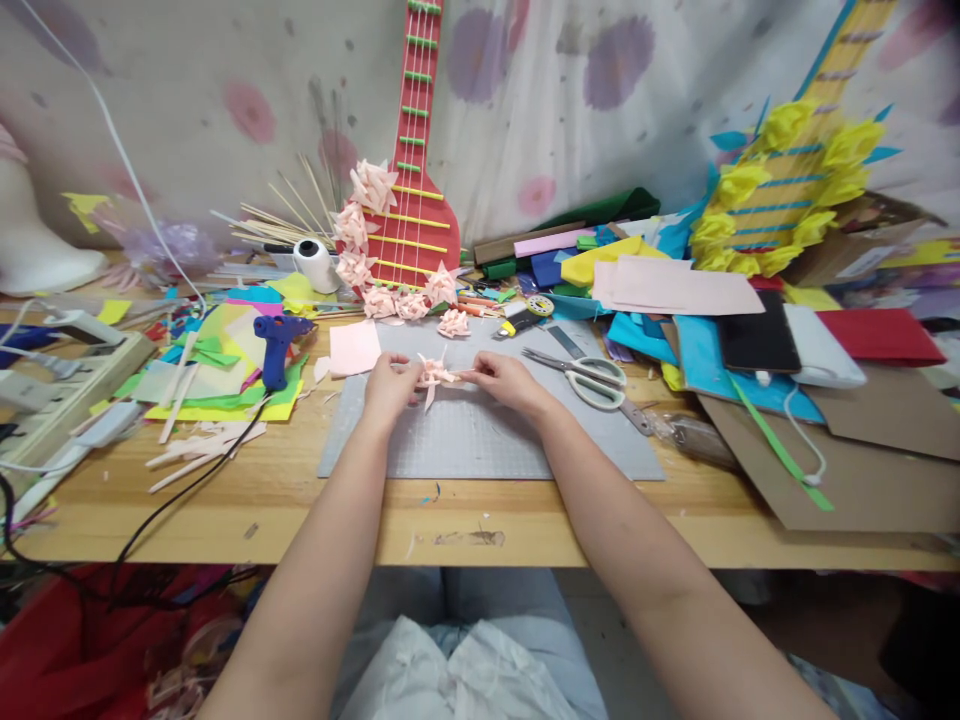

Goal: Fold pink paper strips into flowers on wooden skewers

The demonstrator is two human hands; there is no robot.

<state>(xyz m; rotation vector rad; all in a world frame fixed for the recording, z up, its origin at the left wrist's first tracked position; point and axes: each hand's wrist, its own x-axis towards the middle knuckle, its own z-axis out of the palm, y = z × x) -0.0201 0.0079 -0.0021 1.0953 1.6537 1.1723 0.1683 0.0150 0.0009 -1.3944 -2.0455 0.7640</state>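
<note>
Both hands meet over the grey cutting mat [487, 440] at the middle of the wooden table. My left hand [390, 385] pinches one side of a small pale pink paper flower [436, 374]. My right hand [504, 379] pinches the other side, fingers closed on a thin pink strip of it. Paper points stick out above and below between the two hands. More finished pink flowers [453, 322] lie just beyond, along the base of a red cardboard guitar [417, 215].
Scissors [592, 377] lie right of my right hand. A blue glue gun [276, 345] stands on coloured paper at left, its cord trailing off the table's front edge. Stacked foam sheets, cardboard and a yellow-flowered guitar [787, 190] crowd the right side. Wooden sticks and a thread spool [316, 262] sit behind.
</note>
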